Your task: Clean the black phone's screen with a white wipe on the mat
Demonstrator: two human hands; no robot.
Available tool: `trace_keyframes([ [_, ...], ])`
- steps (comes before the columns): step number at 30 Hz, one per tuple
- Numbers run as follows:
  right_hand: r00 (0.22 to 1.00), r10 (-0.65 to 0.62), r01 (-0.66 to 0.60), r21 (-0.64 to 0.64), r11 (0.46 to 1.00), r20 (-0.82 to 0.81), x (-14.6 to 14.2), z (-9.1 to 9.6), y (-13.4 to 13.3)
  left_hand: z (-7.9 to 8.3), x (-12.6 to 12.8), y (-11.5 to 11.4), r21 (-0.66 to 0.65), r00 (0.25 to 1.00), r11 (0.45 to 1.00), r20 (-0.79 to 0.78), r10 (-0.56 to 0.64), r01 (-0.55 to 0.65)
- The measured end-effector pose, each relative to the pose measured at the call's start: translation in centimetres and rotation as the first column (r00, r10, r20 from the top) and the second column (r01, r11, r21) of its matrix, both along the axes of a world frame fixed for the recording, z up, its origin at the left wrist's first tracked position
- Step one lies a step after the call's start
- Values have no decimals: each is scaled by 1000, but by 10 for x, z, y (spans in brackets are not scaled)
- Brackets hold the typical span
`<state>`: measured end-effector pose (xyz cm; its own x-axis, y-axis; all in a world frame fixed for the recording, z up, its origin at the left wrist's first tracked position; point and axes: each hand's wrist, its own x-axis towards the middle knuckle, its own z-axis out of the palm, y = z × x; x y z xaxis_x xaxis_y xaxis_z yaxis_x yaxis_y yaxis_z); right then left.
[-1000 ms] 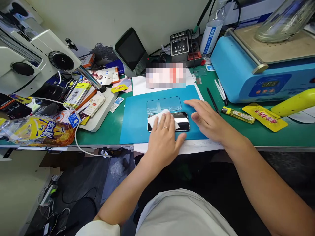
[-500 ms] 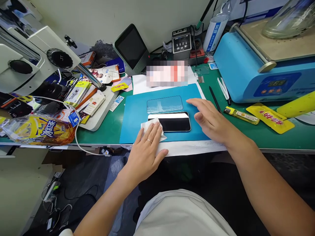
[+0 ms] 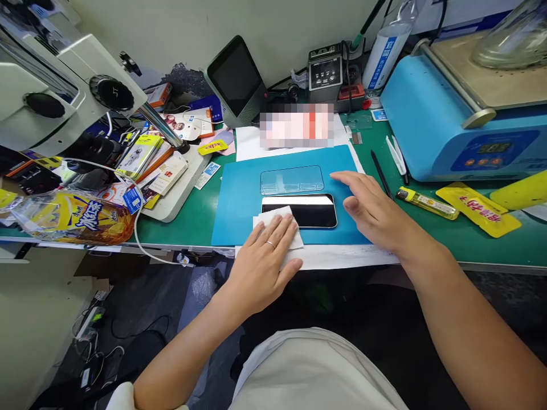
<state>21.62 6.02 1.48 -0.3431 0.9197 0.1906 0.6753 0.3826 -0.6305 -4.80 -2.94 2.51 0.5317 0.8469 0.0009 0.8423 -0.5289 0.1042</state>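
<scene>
My left hand [image 3: 262, 270] lies with its fingers flat on a white wipe [image 3: 296, 236], pressing it over the left, near part of a phone [image 3: 316, 213]. The phone lies screen up, with a dark screen and a bright reflection along its far side. Just beyond it rests a clear screen protector [image 3: 293, 180]. Both are on a blue mat [image 3: 235, 199]. My right hand [image 3: 374, 208] hovers at the mat's right edge, beside the phone. Its fingers are stretched out with the thumb apart, and nothing is in them.
Right of the mat are a black pen [image 3: 380, 172], white tweezers [image 3: 396, 155], a yellow tube [image 3: 427, 203], a yellow packet [image 3: 478, 209] and a blue machine [image 3: 427, 119]. A microscope [image 3: 102, 85], cluttered boxes and a drink bottle [image 3: 77, 219] stand left. A screen device [image 3: 237, 80] stands behind.
My left hand and the wipe have slid slightly right across the phone, covering more of its near left part. My right hand keeps its pose. The whole view has shifted a little.
</scene>
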Motion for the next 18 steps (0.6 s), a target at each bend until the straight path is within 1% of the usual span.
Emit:
trace_keyframes([
  [3,1000,-4,4,-17,1000,13,-1,1,0,1,-13,-4,8,999,999,-5,51,-51],
  [5,1000,-6,6,-29,1000,13,-1,1,0,2,-17,-3,6,998,998,-1,56,-56],
  [12,1000,-22,22,-37,999,9,-1,3,-1,12,-16,12,-75,998,996,52,-42,46],
  [18,1000,-15,15,-21,1000,-10,1,-2,0,13,-23,14,-72,996,994,52,-74,78],
])
